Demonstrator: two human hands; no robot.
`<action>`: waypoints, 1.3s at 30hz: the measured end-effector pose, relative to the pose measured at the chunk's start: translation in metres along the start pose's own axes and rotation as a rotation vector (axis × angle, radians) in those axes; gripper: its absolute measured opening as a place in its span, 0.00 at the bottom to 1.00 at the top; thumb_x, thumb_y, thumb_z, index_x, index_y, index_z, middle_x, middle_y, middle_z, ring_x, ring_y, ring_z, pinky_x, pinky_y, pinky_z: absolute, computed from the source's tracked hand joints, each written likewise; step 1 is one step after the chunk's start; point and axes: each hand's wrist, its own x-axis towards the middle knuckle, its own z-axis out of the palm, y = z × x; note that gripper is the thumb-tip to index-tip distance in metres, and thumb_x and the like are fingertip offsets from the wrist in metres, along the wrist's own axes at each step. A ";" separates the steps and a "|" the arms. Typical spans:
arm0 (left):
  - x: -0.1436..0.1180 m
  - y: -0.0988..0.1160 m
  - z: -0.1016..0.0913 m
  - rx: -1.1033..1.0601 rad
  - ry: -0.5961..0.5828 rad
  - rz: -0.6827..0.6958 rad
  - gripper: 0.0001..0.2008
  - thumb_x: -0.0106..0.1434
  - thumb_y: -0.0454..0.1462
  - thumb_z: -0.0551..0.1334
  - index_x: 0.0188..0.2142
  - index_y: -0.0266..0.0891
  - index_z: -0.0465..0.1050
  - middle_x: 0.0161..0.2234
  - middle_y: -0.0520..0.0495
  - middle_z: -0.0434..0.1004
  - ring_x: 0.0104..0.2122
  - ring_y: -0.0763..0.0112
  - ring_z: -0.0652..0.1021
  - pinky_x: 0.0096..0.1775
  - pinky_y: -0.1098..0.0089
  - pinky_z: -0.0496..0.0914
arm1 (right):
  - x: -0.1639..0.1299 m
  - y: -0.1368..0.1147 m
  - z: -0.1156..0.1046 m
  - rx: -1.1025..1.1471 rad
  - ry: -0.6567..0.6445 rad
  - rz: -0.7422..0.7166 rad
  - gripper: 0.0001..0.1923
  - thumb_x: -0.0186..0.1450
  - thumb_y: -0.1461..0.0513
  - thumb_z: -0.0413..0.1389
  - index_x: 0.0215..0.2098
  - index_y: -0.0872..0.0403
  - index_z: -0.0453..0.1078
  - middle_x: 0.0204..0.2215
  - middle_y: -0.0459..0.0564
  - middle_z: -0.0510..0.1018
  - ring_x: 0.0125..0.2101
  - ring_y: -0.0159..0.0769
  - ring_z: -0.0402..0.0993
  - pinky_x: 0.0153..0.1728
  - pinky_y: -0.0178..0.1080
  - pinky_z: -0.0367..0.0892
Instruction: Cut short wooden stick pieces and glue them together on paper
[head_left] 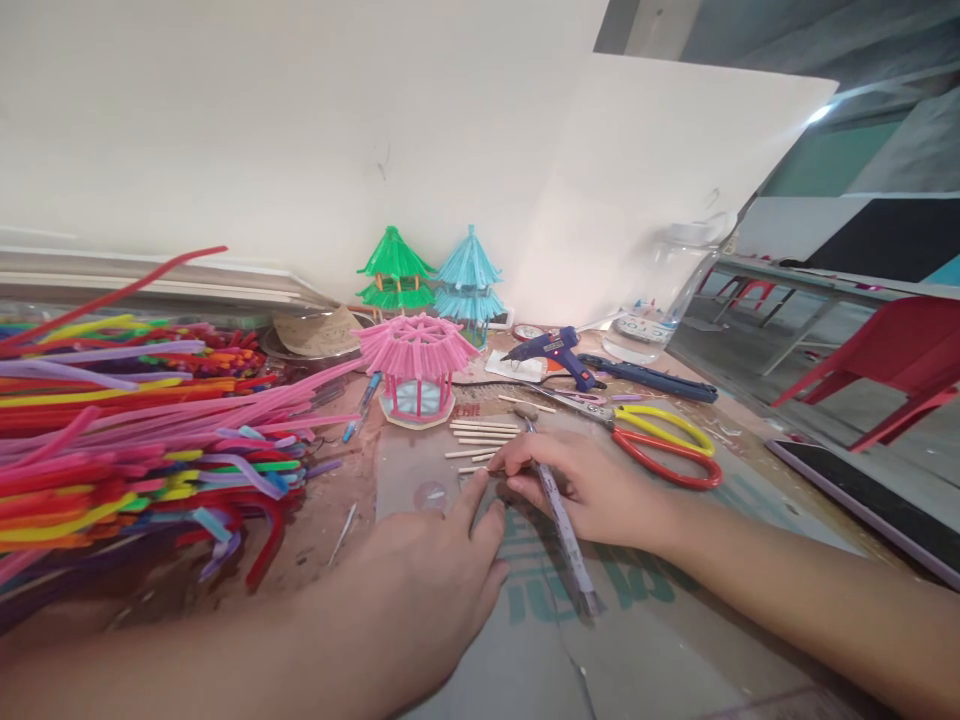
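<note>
My left hand [442, 575] lies low over the sheet, index finger stretched out to the end of a short wooden stick; its other fingers bend loosely. Opposite it, my right hand [581, 490] grips a slim, pale patterned pen [564, 530], slanting between the fingers. The right fingertips nearly meet the left index finger, and what lies under them is partly hidden. Just beyond are several thin wooden sticks [484, 432] in a loose row. Behind these stands a pink pavilion model [418, 350] with a fringed roof and an eight-sided base.
Bundles of coloured pipe cleaners [150, 450] fill the left side. Green [394, 270] and blue [471, 280] pagoda models stand at the back. A glue gun [555, 352], scissors [660, 440], dark blue pliers [652, 378], a clear jar [656, 300] and a phone [870, 500] lie rightward.
</note>
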 end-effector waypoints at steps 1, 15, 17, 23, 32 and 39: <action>-0.001 0.000 0.001 -0.003 0.011 0.001 0.18 0.69 0.41 0.54 0.56 0.42 0.72 0.61 0.36 0.69 0.39 0.56 0.82 0.23 0.67 0.72 | 0.000 0.000 0.000 -0.003 0.002 -0.001 0.03 0.68 0.64 0.52 0.35 0.52 0.65 0.33 0.49 0.79 0.32 0.35 0.73 0.33 0.36 0.67; 0.002 -0.005 -0.004 -0.007 -0.032 0.018 0.20 0.71 0.41 0.51 0.58 0.39 0.68 0.62 0.33 0.66 0.40 0.57 0.82 0.27 0.65 0.77 | 0.000 0.001 -0.001 0.007 0.005 -0.007 0.05 0.69 0.61 0.51 0.35 0.52 0.66 0.34 0.51 0.79 0.32 0.35 0.73 0.33 0.36 0.67; 0.002 -0.005 -0.005 -0.009 -0.039 0.023 0.21 0.71 0.40 0.49 0.60 0.38 0.66 0.63 0.33 0.64 0.42 0.54 0.82 0.29 0.62 0.78 | 0.000 0.002 0.000 0.020 0.007 -0.012 0.05 0.70 0.60 0.51 0.36 0.52 0.66 0.34 0.51 0.79 0.33 0.36 0.74 0.34 0.36 0.67; 0.000 -0.004 -0.007 -0.004 -0.029 0.017 0.17 0.70 0.38 0.51 0.54 0.42 0.71 0.62 0.35 0.67 0.40 0.55 0.82 0.28 0.61 0.79 | -0.001 -0.002 0.000 0.119 0.083 -0.017 0.17 0.73 0.50 0.45 0.42 0.53 0.67 0.35 0.51 0.79 0.35 0.36 0.75 0.36 0.37 0.69; 0.001 -0.006 -0.008 -0.014 -0.020 0.000 0.17 0.70 0.39 0.52 0.55 0.41 0.70 0.61 0.34 0.67 0.41 0.55 0.82 0.29 0.63 0.78 | 0.002 -0.007 -0.005 0.193 0.141 0.188 0.10 0.70 0.61 0.45 0.36 0.52 0.68 0.28 0.45 0.73 0.30 0.33 0.70 0.30 0.35 0.64; 0.002 -0.004 -0.004 -0.052 -0.059 -0.014 0.18 0.72 0.40 0.49 0.55 0.40 0.70 0.62 0.33 0.65 0.42 0.55 0.82 0.29 0.62 0.77 | 0.005 0.000 0.002 0.448 0.132 0.330 0.04 0.62 0.62 0.53 0.33 0.51 0.60 0.24 0.40 0.65 0.22 0.28 0.59 0.22 0.31 0.56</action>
